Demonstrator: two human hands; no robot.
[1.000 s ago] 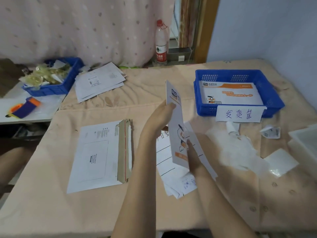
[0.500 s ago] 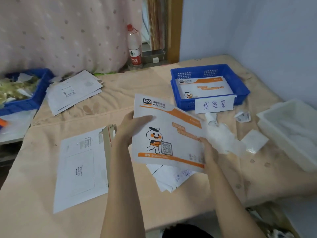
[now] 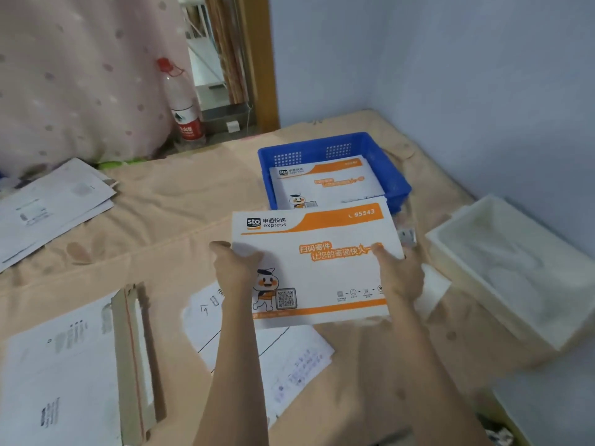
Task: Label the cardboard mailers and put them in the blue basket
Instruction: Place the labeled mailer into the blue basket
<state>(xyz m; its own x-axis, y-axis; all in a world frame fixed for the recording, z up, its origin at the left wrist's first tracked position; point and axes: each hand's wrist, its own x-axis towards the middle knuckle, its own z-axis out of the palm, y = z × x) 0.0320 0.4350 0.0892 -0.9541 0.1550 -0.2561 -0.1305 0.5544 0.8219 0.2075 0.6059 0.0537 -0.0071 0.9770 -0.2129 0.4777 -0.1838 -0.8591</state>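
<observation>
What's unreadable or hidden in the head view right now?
- Label on the held mailer: only its printed face shows, the back is hidden.
- Basket front wall: covered by the held mailer.
- Print on the left mailer: blurred, and cut off by the frame edge.
- Sheet writing: blurred, partly under the arms.

Two orange-and-white mailers on show: one held mailer (image 3: 317, 262) up front, one more mailer in the basket (image 3: 325, 183). One blue basket (image 3: 396, 180), one white tray (image 3: 515, 268), one water bottle (image 3: 183, 104). Two hands in play, left hand (image 3: 236, 268) and right hand (image 3: 401, 275).
</observation>
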